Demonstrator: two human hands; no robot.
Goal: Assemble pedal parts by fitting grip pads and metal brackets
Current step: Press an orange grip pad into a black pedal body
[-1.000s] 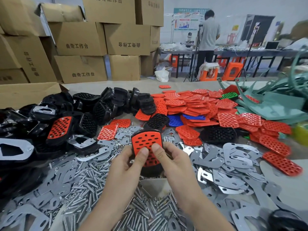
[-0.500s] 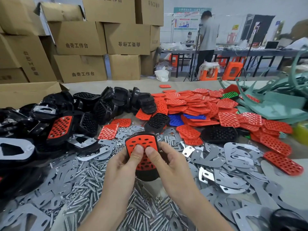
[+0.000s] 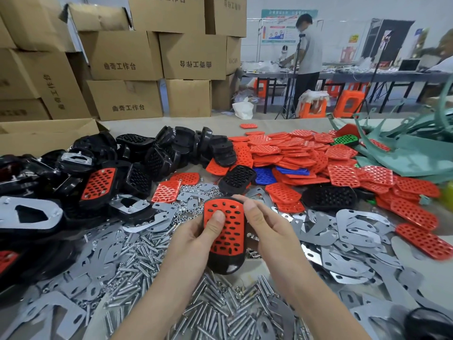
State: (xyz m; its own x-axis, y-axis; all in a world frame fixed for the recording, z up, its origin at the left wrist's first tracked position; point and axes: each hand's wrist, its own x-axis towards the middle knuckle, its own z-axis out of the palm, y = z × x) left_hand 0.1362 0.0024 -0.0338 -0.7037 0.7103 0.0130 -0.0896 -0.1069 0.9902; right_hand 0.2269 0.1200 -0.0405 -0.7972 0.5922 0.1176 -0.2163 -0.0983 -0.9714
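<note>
I hold a black pedal body [image 3: 226,262] with a red perforated grip pad [image 3: 229,229] set into its face, above the table's middle. My left hand [image 3: 193,235] grips its left side, thumb pressing on the pad. My right hand [image 3: 267,227] grips the right edge, fingers curled over the top rim. Red grip pads [image 3: 294,153] lie heaped behind, black pedal bodies [image 3: 171,150] to the left, and flat metal brackets [image 3: 355,229] to the right.
Steel bolts [image 3: 147,253] and nuts cover the table in front of me. Finished pedals [image 3: 98,185] lie at the left. Green frame parts [image 3: 404,148] sit at far right. Cardboard boxes [image 3: 122,57] stack behind; a person [image 3: 307,57] stands at a far bench.
The pedal has turned from lying flat and tilted to more upright and nearer me. My right thumb left the pad's face and that hand now wraps the right edge.
</note>
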